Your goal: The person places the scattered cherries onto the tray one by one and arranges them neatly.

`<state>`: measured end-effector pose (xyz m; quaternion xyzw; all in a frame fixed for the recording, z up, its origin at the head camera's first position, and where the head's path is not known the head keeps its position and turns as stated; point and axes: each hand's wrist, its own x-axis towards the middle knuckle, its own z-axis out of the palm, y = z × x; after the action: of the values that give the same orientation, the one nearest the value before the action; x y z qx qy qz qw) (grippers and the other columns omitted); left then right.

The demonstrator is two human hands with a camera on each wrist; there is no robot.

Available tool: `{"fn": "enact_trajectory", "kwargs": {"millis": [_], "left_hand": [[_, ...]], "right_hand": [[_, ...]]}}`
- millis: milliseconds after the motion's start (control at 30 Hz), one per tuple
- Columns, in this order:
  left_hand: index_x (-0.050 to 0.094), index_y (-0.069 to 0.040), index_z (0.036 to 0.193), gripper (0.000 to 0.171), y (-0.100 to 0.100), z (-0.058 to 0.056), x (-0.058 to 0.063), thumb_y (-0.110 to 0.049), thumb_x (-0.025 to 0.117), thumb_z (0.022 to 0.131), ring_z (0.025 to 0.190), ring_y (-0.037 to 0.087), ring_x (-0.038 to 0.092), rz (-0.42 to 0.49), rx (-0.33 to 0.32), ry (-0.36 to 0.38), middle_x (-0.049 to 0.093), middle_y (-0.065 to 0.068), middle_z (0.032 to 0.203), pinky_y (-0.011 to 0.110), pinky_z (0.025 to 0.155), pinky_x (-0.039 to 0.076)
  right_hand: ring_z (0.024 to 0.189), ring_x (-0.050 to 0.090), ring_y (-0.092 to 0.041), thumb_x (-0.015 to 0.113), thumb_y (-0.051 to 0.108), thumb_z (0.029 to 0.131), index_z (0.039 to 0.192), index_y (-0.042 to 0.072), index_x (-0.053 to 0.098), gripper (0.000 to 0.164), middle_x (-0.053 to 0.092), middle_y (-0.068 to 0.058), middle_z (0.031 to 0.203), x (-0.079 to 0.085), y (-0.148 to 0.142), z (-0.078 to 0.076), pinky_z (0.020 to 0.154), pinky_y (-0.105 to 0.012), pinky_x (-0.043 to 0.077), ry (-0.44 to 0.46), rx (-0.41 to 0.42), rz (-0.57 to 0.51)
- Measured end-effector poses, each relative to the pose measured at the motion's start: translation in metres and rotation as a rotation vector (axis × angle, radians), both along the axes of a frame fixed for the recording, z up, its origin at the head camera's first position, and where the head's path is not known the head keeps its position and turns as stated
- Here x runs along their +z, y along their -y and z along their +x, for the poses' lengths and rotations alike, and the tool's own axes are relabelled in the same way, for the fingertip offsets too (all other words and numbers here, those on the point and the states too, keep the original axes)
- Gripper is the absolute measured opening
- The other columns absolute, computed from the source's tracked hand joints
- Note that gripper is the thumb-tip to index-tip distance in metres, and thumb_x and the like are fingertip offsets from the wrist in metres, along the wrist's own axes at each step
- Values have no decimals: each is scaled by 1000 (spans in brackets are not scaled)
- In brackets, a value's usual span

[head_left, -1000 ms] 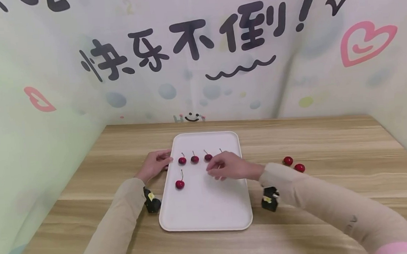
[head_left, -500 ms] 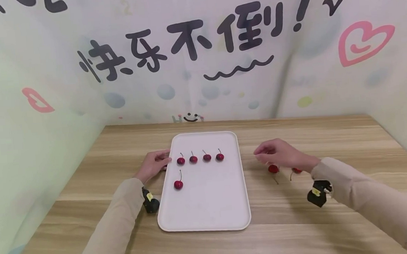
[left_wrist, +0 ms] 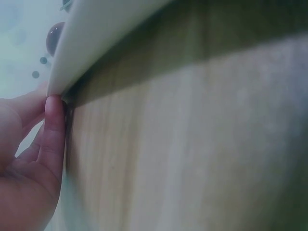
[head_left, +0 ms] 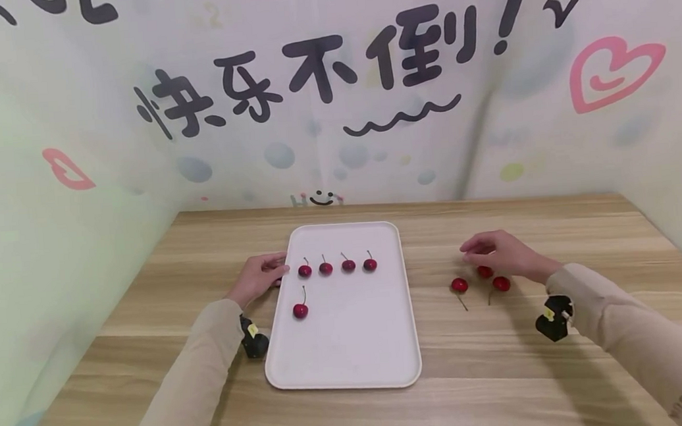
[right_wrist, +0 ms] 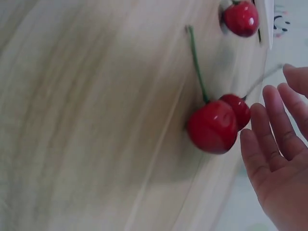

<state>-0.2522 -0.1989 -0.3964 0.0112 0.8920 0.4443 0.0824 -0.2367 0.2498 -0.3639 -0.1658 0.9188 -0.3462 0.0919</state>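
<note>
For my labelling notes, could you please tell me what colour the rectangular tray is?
The rectangular tray is plain white; it shows best in the head view.

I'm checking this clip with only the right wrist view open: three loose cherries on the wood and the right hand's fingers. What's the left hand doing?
Observer: In the head view, the left hand holds the white tray by its left edge.
Operator: Anything on that tray?
Observer: Yes: a row of four cherries, plus a lone cherry on the near side of the row's left end.
Operator: Which way do their stems lie?
Observer: All five stems point roughly toward the tray's far end.
</note>
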Motion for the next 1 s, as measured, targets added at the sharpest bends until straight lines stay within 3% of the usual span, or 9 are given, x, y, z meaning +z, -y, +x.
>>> {"fn": "enact_trajectory", "kwargs": {"millis": [400,767,1000], "left_hand": [[48,-4,129,42,1,0,0,-16,56,89,82,19,56,-8,2,7,59,17,106,26,74,51],[49,-4,128,41,1,-2,-1,-14,57,89,81,19,56,16,2,6,59,17,105,25,72,51],[48,-4,129,42,1,-1,-1,-15,57,89,84,21,57,13,-6,3,59,18,107,26,73,51]], "right_hand": [[81,57,-15,62,1,81,104,-8,59,25,63,-12,93,-7,-3,3,68,-21,49,91,51,-53],[85,53,-18,64,4,80,102,-3,63,24,62,-10,94,-13,6,0,74,-28,46,61,68,3],[78,54,-15,66,3,79,97,-4,64,20,62,-5,84,-17,13,-3,69,-23,46,18,89,8]]}}
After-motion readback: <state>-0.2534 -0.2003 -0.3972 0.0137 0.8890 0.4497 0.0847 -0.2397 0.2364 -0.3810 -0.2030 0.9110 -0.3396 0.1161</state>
